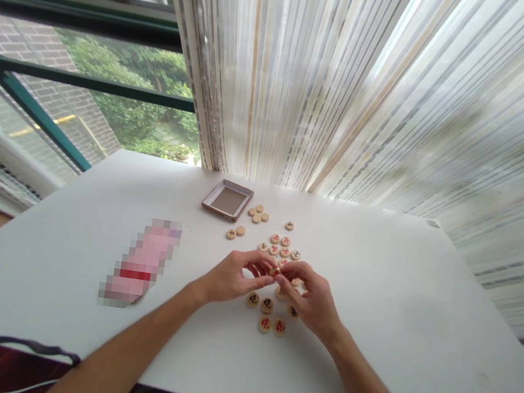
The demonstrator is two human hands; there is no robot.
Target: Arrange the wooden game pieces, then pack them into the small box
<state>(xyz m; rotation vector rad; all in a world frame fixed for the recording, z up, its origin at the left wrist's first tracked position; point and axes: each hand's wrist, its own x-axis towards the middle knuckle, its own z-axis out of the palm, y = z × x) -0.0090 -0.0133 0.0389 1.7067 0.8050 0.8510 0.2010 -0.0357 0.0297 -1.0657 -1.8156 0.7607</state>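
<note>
Both hands meet over a group of round wooden Chinese chess pieces, marked in red or black, on a white table. A piece with a red character (274, 272) is pinched between the fingertips of my left hand (236, 275) and my right hand (310, 299). Just in front of the hands lie two red-marked pieces (272, 325), with black-marked pieces (260, 302) a little beyond them. Past the fingers, red-marked pieces (280, 245) sit close together in rows. Pieces under the palms are partly hidden.
A shallow square box lid or tray (208, 206) stands toward the back, beside several blank-side-up pieces (258, 214). Two more pieces (236, 232) and a single one (290, 226) lie nearby. A blurred pink object (148, 258) rests on the white table (420, 323) at left. Striped curtains (297, 84) hang behind.
</note>
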